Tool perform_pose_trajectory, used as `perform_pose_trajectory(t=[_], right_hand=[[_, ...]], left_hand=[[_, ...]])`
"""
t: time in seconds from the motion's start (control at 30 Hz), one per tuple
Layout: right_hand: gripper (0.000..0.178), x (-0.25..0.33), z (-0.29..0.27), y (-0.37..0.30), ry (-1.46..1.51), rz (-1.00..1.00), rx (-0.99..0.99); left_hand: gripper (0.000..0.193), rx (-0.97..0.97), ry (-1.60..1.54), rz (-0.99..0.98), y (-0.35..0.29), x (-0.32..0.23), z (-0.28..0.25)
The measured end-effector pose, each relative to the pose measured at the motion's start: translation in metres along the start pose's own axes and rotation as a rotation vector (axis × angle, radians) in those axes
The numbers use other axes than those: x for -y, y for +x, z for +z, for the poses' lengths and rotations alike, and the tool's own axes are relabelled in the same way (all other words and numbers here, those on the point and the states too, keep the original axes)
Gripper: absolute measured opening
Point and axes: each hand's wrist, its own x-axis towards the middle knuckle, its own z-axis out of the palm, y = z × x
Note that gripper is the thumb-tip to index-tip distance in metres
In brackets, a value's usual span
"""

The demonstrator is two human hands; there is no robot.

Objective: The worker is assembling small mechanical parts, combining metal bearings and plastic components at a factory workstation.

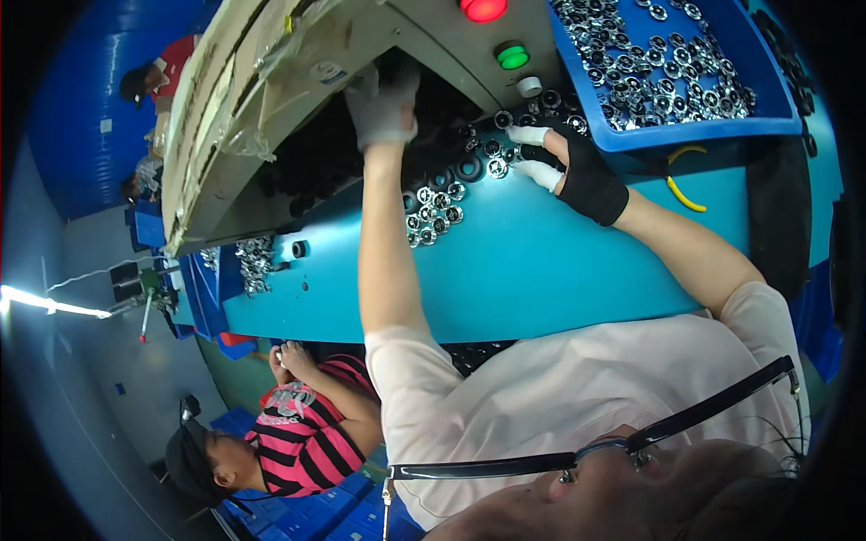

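My left hand [383,108], in a pale glove, reaches into the dark opening of a grey machine [451,45]. Its fingers are smeared and partly hidden, so what they hold cannot be made out. My right hand [582,176] wears a black fingerless glove with white finger covers. Its thumb and forefinger are spread beside small chrome wheel hubs [497,168] on the turquoise table [523,261]. Left of that hand lies a cluster of chrome hubs [439,216], next to a black rubber ring [468,168]. Other black rings lie dark inside the opening.
A blue tray [695,137] full of chrome hubs stands at the far right. Yellow-handled pliers [683,185] lie below it. The machine carries a red light [484,9] and a green button [512,57]. A co-worker in a striped shirt [311,433] sits at the lower left.
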Motion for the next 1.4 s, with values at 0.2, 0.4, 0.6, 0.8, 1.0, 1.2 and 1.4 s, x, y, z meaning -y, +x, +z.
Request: perform_pose_trajectory(t=[0.2,0.4,0.6,0.8,1.0,1.2,1.4], right_hand=[[0.035,-0.003,0.008,-0.007,-0.089,-0.104,0.025],[0.036,0.003,0.018,-0.015,-0.069,-0.153,0.044],[0.036,-0.006,0.021,-0.018,-0.093,-0.207,0.003],[0.036,0.001,0.017,-0.016,-0.070,-0.179,0.020],[0.036,0.010,0.012,-0.015,0.139,-0.050,0.065],[0.035,0.006,0.017,-0.019,0.115,-0.072,0.037],[0.033,0.012,0.017,-0.019,0.282,0.016,0.103]], left_hand=[[0.050,0.167,-0.592,-0.317,-0.121,-0.040,-0.016],[0.058,0.132,-0.691,-0.229,-0.167,-0.038,0.003],[0.058,0.121,-0.765,-0.252,-0.173,-0.038,0.005],[0.053,0.095,-0.762,-0.221,-0.175,-0.037,0.009],[0.041,0.279,-0.837,-0.619,-0.176,-0.045,0.002],[0.051,0.308,-1.012,-0.833,-0.174,-0.034,0.007],[0.049,0.325,-1.145,-0.843,-0.172,-0.027,0.005]])
